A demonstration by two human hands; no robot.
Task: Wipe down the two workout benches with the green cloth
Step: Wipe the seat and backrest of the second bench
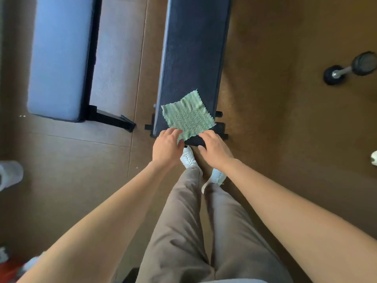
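Benches side by side on brown floor [265,119], apart, with a strip of floor between: dark bench [193,48] in the middle of the view, pale blue bench [59,58] to the left, both running lengthwise away from the camera. On the near end of the dark bench, green cloth [188,115] spread flat in a single layer, turned cornerwise to the pad, one corner pointing up the bench, the right corner reaching about to the pad's right edge, zigzag-cut edges all round. At the cloth's near left edge, left hand [166,147], fingers loosely bent with tips on the fabric, thumb close under the cloth's nearest corner; pinching or merely touching, impossible to tell. At the bench's near end, right hand [214,151], fingers relaxed and slightly spread, tips resting on the pad right at the cloth's near right edge, thumb hanging below the pad's end, nothing gripped. Both forearms bare, stretched forward and down. Below the hands, white shoes [188,158] and grey-brown trousers [183,221], toes close to the bench end. Either side of the pad's near end, black frame feet [221,127] sticking out. Far right on the floor, dumbbell [350,67], well apart from both benches.
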